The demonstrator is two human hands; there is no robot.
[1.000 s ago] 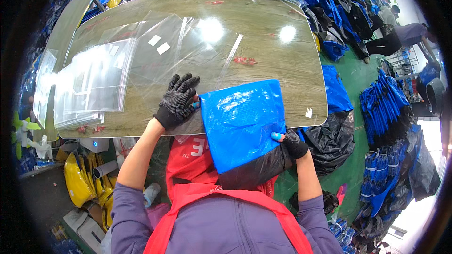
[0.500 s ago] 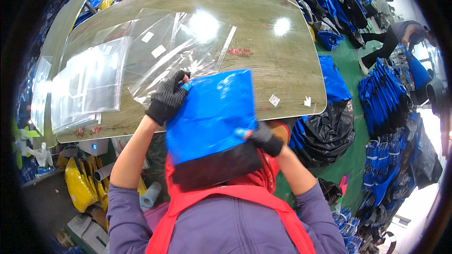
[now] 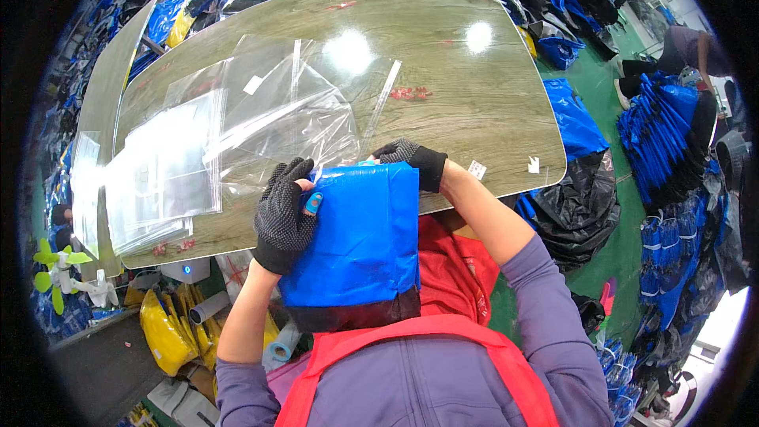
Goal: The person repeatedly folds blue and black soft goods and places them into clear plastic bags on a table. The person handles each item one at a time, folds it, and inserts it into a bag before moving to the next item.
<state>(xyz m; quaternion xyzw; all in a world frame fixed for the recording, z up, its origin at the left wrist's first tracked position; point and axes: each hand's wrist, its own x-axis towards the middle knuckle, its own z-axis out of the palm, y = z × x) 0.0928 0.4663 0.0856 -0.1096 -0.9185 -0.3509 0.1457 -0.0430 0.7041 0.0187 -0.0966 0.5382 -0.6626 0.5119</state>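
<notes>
Two gloved hands, left hand, right hand, fingers gripping one blue bag, wooden table

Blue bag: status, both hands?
Left hand grips the blue bag at its left edge. Right hand holds its top right corner. Clear plastic bags lie just beyond on the table.
</notes>
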